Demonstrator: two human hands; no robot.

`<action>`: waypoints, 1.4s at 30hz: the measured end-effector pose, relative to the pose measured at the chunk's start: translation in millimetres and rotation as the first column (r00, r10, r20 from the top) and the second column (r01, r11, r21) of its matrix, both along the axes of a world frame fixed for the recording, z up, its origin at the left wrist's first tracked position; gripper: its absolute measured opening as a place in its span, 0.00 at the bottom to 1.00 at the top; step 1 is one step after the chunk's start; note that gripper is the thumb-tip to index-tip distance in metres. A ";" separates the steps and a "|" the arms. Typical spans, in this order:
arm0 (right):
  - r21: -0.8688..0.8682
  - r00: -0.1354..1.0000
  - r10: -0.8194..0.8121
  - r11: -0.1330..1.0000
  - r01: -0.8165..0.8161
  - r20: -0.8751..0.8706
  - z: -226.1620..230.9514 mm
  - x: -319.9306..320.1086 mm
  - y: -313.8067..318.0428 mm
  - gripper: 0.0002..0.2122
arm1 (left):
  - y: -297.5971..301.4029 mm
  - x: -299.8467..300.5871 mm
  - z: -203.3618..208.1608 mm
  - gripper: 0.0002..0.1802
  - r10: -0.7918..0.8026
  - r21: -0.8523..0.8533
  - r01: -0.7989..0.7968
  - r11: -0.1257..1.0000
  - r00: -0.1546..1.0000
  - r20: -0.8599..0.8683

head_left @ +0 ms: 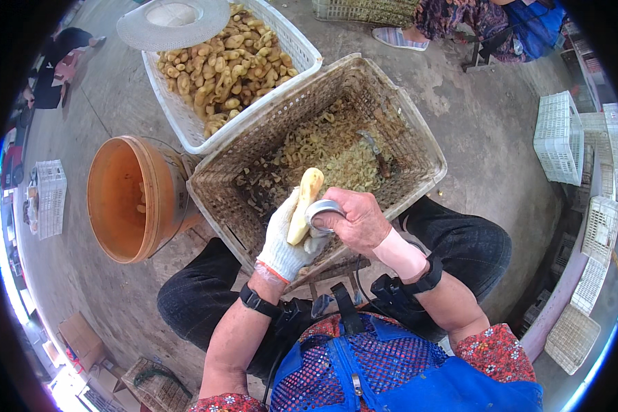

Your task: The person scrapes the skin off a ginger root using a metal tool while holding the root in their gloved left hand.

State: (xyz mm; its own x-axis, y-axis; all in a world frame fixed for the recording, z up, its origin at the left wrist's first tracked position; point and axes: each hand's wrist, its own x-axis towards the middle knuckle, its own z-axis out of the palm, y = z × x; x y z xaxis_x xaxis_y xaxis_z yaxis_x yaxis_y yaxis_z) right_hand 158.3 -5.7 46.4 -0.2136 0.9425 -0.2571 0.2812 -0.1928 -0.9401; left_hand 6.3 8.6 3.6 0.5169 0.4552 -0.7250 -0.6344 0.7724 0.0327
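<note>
Over a dirty plastic crate (419, 137), my left hand (286, 237), in a white knit glove, grips a long, pale yellow root vegetable (301, 218). Its upper end still carries some brownish skin. My bare right hand (357, 221) is closed around a silvery ring-shaped tool (323, 211), held against or very close to the root's right side; the exact contact is hidden by my fingers. Pale peelings (343, 161) cover much of the crate's bottom. Among them lies what looks like a knife (382, 163) with a brown handle.
Beyond stands a white crate (309, 56) heaped with brownish knobby roots (237, 62), a straw hat (174, 17) on its corner. An orange bucket (120, 199) is at left. Stacked crates (559, 137) line the right side. Another person's foot (402, 38) shows at the top.
</note>
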 end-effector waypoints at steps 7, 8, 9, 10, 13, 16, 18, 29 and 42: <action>0.365 0.890 -0.315 0.912 0.187 0.330 -19.9 27.3 15.7 0.07 | -5.1 -6.1 -6.6 0.23 -0.043 0.071 0.028 0.997 0.975 0.220; 0.379 0.880 -0.402 0.878 0.292 0.252 -17.3 34.1 19.8 0.07 | -5.2 -7.1 -6.9 0.23 -0.027 0.086 0.006 0.996 0.968 0.249; 0.384 0.859 -0.482 0.836 0.391 0.174 -12.4 39.1 23.3 0.07 | -4.4 -8.0 -9.5 0.23 -0.036 0.097 0.019 0.995 0.983 0.182; 0.299 0.868 -0.482 0.851 0.431 0.120 -10.0 39.6 23.6 0.07 | -3.7 -9.7 -13.6 0.23 -0.043 0.106 0.031 0.994 0.993 0.114; -0.010 0.950 -0.300 0.954 0.300 -0.083 -9.8 33.0 18.7 0.07 | -2.3 -3.5 -4.2 0.25 -0.104 0.214 0.149 0.965 0.973 -0.207; -0.103 0.980 -0.178 0.980 0.169 -0.089 -9.6 25.7 14.6 0.06 | -4.8 -3.9 -1.4 0.24 -0.129 0.336 0.215 0.917 0.956 -0.262; -0.117 0.985 -0.146 0.984 0.136 -0.089 -13.5 23.4 14.1 0.06 | -7.1 -3.2 -1.3 0.25 -0.123 0.471 0.303 0.829 0.919 -0.375; -0.200 0.976 -0.080 0.979 0.038 -0.204 -16.5 22.8 13.4 0.09 | -14.3 -2.6 -4.0 0.30 -0.104 0.577 0.507 0.640 0.802 -0.588; -0.034 0.989 -0.114 0.993 0.117 0.091 -16.6 32.2 16.1 0.08 | -16.8 -3.4 9.8 0.26 -0.197 0.467 0.471 0.748 0.830 -0.522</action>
